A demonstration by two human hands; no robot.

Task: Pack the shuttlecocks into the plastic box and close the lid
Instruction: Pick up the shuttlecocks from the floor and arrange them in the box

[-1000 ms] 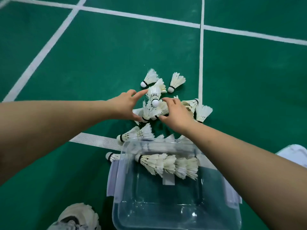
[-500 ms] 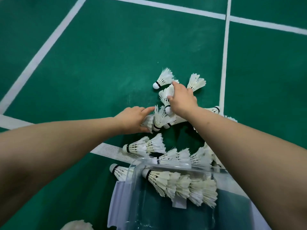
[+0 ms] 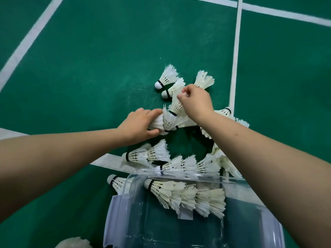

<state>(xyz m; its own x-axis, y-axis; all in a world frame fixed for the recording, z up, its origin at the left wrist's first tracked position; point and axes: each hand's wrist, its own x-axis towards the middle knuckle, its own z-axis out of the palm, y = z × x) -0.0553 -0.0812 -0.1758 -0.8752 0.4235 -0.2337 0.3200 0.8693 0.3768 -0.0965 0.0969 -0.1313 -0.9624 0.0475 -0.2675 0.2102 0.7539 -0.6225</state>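
At the bottom of the frame sits the clear plastic box [image 3: 136, 208], open, with a nested row of shuttlecocks [image 3: 186, 196] lying across its far end, cork to the left. A pale latch flap [image 3: 112, 217] hangs on the box's left side. Just outside the far left corner lies a single shuttlecock [image 3: 116, 181], partly hidden by the wall. Beyond the far rim, a nested string of shuttlecocks [image 3: 184, 164] lies on the floor, and to its left a nested pair [image 3: 146, 154] rests on a white court line [image 3: 111, 161].

In mid-frame, the left hand [image 3: 138, 128] is closed around the feather end of a short nested stack [image 3: 168, 122], thumb under and fingers over. The right hand [image 3: 196, 102] pinches the feather tips of a shuttlecock [image 3: 176, 106] that stands cork-down in that stack. More shuttlecocks are partly hidden beneath the right forearm.

Farther up, three loose shuttlecocks lie on the green court floor [image 3: 107, 68]: one at upper left [image 3: 167, 77], one just beside the right fingers [image 3: 173, 89], and one behind the right hand [image 3: 204, 80].
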